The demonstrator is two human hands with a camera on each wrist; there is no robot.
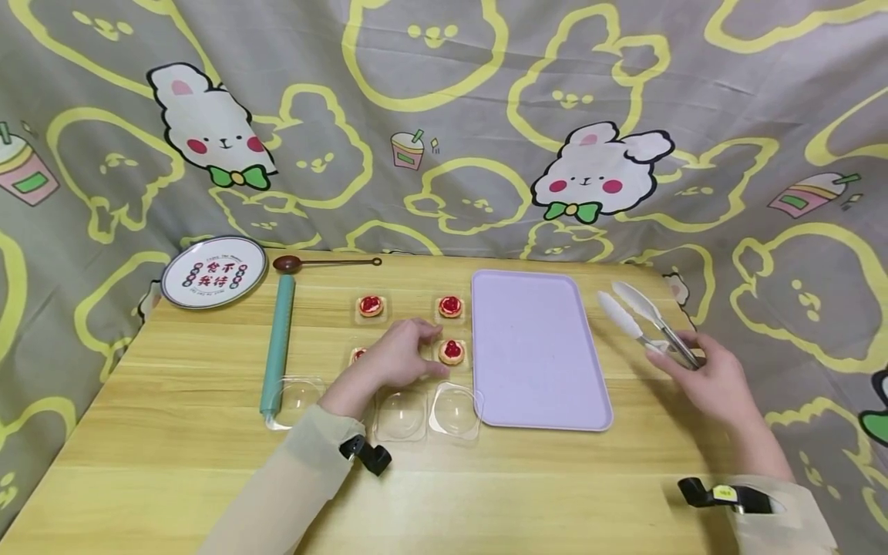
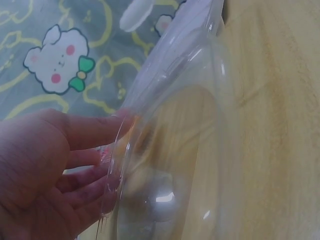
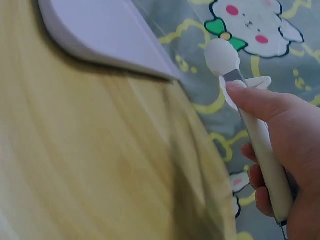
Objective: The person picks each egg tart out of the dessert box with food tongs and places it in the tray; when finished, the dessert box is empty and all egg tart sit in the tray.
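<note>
My left hand (image 1: pixel 402 354) reaches over the table, thumb and fingers spread around the left side of a small red-topped tart (image 1: pixel 452 352) in a clear plastic tray. The left wrist view shows this hand (image 2: pixel 65 170) with loosely bent fingers, partly seen through a clear domed lid (image 2: pixel 170 165) in front. Two more tarts, one back left (image 1: pixel 371 306) and one back right (image 1: pixel 450 306), sit in clear trays; another tart (image 1: pixel 358 354) is half hidden by my left hand. On the right, my right hand (image 1: pixel 714 378) grips metal tongs (image 1: pixel 648 316) with white tips, their arms spread apart.
A lilac tray (image 1: pixel 537 354) lies between the tarts and the tongs. Clear domed lids, left (image 1: pixel 300 395), middle (image 1: pixel 400 420) and right (image 1: pixel 455 412), lie in front. Further left are a green roll (image 1: pixel 277 347), a brown spoon (image 1: pixel 287 264) and a white plate (image 1: pixel 215 293). A patterned curtain (image 1: pixel 458 116) hangs behind.
</note>
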